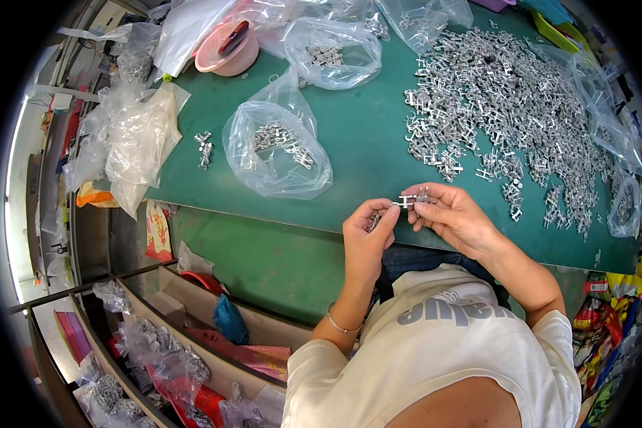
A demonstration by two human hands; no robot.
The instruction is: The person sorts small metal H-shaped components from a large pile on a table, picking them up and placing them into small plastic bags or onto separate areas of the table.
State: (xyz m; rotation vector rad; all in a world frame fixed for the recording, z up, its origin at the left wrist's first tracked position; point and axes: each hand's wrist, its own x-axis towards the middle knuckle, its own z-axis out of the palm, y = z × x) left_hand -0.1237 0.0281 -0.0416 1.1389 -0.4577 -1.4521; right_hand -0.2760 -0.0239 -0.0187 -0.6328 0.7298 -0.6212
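My left hand (367, 235) and my right hand (453, 214) meet at the near edge of a green table (364, 135). Between their fingertips they pinch a small silver metal part (411, 200). Several more small metal pieces sit in my left palm. A big loose heap of the same silver metal parts (506, 114) spreads over the table just beyond my right hand. A clear plastic bag (274, 150) with some parts in it lies open to the left of my hands.
More clear bags of parts (332, 50) and a pink bowl (228, 46) stand at the back. Crumpled plastic bags (139, 135) hang off the table's left edge. Two loose parts (205, 148) lie near them. Cardboard boxes with filled bags (157, 349) sit on the floor at lower left.
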